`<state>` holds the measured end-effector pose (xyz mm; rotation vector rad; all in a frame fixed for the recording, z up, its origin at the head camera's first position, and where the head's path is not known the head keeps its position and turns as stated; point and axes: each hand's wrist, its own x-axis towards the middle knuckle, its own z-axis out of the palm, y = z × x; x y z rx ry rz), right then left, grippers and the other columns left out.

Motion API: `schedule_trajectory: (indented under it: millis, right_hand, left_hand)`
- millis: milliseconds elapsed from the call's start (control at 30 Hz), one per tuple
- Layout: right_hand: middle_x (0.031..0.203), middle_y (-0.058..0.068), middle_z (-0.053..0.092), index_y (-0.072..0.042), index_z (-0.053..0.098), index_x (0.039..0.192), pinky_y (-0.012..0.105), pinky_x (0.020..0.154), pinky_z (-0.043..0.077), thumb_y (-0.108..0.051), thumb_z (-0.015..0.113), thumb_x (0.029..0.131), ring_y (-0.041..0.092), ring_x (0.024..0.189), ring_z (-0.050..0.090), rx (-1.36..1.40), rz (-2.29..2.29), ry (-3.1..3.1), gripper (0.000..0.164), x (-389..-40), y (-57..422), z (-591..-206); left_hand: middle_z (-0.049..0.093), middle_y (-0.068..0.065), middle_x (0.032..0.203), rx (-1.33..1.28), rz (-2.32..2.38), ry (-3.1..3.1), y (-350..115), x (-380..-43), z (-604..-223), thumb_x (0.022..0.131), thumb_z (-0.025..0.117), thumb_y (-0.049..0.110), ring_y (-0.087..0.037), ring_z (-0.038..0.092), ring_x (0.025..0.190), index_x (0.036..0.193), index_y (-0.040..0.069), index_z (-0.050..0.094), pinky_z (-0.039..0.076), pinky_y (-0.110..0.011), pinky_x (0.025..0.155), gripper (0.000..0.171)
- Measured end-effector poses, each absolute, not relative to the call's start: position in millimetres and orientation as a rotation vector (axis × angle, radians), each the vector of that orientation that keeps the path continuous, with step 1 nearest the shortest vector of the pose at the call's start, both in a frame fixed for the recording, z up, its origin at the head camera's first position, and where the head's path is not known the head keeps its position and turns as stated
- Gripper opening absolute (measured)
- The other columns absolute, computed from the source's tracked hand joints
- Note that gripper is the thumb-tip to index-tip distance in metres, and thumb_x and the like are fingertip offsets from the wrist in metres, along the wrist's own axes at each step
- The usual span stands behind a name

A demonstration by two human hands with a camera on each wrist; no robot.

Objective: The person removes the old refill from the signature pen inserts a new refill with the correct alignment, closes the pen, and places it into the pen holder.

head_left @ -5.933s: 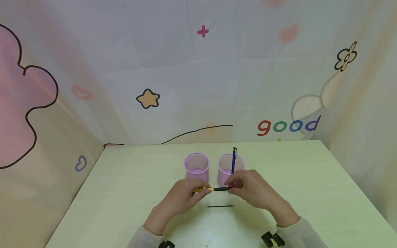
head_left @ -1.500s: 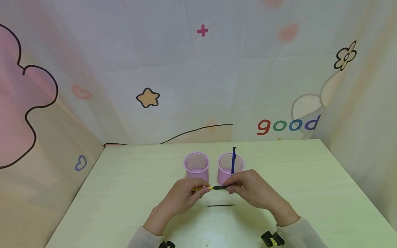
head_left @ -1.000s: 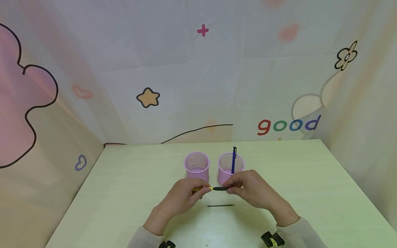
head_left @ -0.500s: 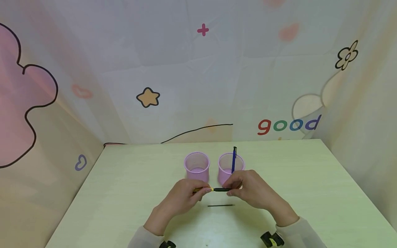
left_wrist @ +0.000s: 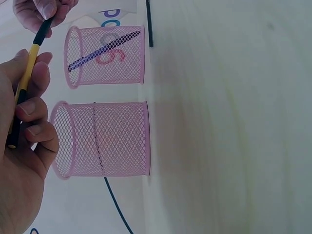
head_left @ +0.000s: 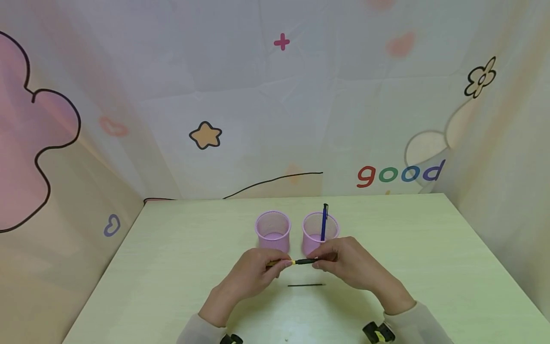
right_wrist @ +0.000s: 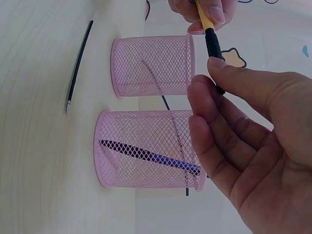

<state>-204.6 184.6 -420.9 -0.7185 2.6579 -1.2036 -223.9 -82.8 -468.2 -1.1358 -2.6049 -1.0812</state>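
My left hand (head_left: 256,272) grips the yellow barrel of a pen (left_wrist: 30,66), which lies across my fingers above the table. The pen's black front section (right_wrist: 212,45) points toward my right hand (head_left: 350,262), whose thumb and forefinger pinch its end. A dark pen refill (head_left: 306,285) with a metal tip lies on the table just below the hands. Behind them stand two pink mesh pen holders. The right holder (right_wrist: 146,173) has a blue pen (head_left: 324,222) leaning in it; the left holder (head_left: 272,224) shows nothing inside. The pen's tip is hidden by my right fingers.
The pale wooden table (head_left: 185,239) reaches back to a printed curtain (head_left: 240,86) that also hangs along both sides. Dark straps (head_left: 378,332) sit at the wrists, by the light sleeves.
My right fingertips shift slightly along and around the pen's black end. Left hand, refill and holders stay in place.
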Motion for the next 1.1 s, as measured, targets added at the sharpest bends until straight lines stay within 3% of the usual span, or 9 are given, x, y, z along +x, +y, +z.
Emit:
schedule_trajectory:
  millis: [433, 633, 833, 1100]
  right_hand:
    - [0.083, -0.005, 0.076, -0.013, 0.077, 0.096, 0.024, 0.066, 0.056, -0.015, 0.079, 0.092, 0.006, 0.072, 0.068, -0.703, -1.209, 2.651, 0.005, -205.7, 184.1, -422.1]
    - [0.084, -0.003, 0.077, -0.009, 0.076, 0.098, 0.024, 0.068, 0.056, -0.013, 0.08, 0.09, 0.017, 0.077, 0.074, -0.683, -1.228, 2.649, 0.01, -206.3, 183.6, -422.8]
    - [0.087, -0.003, 0.077, -0.008, 0.076, 0.098, 0.023, 0.073, 0.057, -0.007, 0.079, 0.089, 0.008, 0.08, 0.072, -0.652, -1.223, 2.661, 0.009, -206.5, 183.4, -422.4]
    - [0.085, -0.002, 0.077, -0.011, 0.072, 0.092, 0.022, 0.073, 0.055, -0.006, 0.08, 0.089, 0.011, 0.08, 0.072, -0.622, -1.23, 2.657, 0.009, -205.1, 182.4, -422.7]
  left_hand:
    - [0.061, 0.014, 0.072, -1.139, -1.079, -2.606, -82.1, -224.2, -466.6, 0.104, 0.065, 0.028, 0.005, 0.051, 0.062, 0.103, 0.015, 0.078, 0.045, -0.016, 0.059, 0.018]
    - [0.065, 0.012, 0.074, -1.137, -1.087, -2.586, -82.5, -224.3, -466.6, 0.102, 0.067, 0.028, 0.004, 0.053, 0.064, 0.103, 0.017, 0.077, 0.047, -0.017, 0.06, 0.016]
    - [0.065, 0.013, 0.074, -1.133, -1.076, -2.585, -81.7, -224.2, -467.2, 0.102, 0.067, 0.028, 0.005, 0.053, 0.064, 0.102, 0.018, 0.077, 0.047, -0.016, 0.06, 0.013]
    - [0.072, 0.001, 0.079, -1.143, -1.105, -2.58, -81.2, -223.1, -467.3, 0.102, 0.068, 0.028, 0.004, 0.055, 0.067, 0.103, 0.018, 0.077, 0.049, -0.017, 0.063, 0.013]
